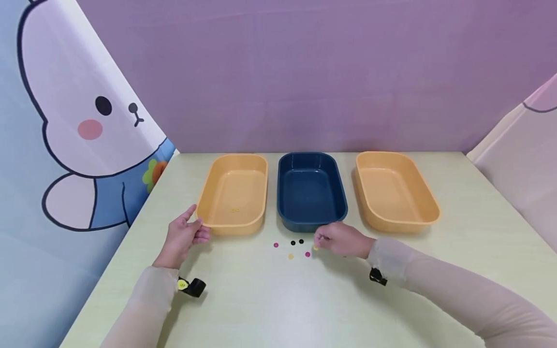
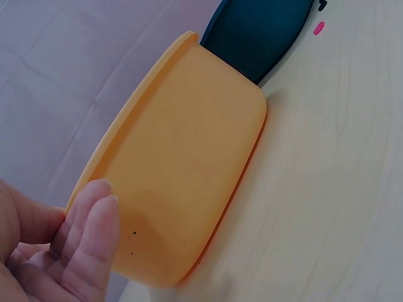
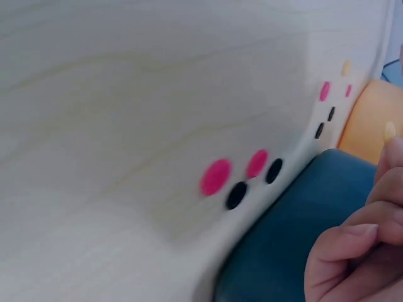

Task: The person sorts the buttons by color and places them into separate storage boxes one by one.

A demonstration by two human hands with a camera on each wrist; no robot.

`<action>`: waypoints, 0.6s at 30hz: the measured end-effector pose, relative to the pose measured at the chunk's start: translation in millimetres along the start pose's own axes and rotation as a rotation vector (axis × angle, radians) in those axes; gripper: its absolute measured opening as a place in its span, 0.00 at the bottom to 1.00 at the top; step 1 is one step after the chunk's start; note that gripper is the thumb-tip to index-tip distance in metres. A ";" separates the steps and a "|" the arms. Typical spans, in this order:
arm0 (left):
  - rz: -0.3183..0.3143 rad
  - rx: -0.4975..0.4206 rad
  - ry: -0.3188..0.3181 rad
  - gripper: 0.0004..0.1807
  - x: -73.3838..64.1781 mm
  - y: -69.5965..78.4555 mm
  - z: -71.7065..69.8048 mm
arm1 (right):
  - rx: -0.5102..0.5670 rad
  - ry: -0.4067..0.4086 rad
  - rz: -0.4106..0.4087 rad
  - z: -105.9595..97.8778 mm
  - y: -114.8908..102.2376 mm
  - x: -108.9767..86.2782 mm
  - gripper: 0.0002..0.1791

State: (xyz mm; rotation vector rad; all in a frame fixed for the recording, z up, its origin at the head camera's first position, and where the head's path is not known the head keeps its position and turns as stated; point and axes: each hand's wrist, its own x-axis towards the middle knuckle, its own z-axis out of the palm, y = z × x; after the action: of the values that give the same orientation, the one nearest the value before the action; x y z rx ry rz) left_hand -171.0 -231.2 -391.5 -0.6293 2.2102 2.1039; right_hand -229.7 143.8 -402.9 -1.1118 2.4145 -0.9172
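My left hand point(image 1: 183, 237) holds the near left corner of the left yellow tray point(image 1: 230, 230); the left wrist view has its fingertips against the outer wall below the rim. Between the fingertips of my right hand point(image 1: 341, 239) is a small yellow button point(image 3: 390, 131), pinched just in front of the dark blue tray point(image 1: 300, 226). Two small yellow buttons point(image 1: 235, 210) lie inside the left tray. On the table before the blue tray are a pink button point(image 1: 276, 245), two black buttons point(image 1: 293, 242), another pink button point(image 1: 307, 254) and a yellow button point(image 1: 290, 256).
To the right stands another yellow tray point(image 1: 402, 225). The right wrist view has more pink buttons point(image 3: 216, 177) and black buttons point(image 3: 237, 195) beside the blue tray, mostly hidden by my right hand in the head view. A purple cloth point(image 1: 304, 77) hangs behind the table.
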 end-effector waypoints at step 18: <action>-0.023 -0.031 -0.007 0.35 1.6 -1.7 0.5 | 0.031 0.053 0.038 -5.6 -47.8 55.9 0.07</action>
State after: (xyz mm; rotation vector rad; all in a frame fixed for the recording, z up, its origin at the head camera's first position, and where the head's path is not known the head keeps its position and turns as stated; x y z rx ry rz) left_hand -172.1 -231.2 -393.6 -0.6454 2.1598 2.1303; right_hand -242.0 79.9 -368.1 -1.0394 2.4467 -0.9798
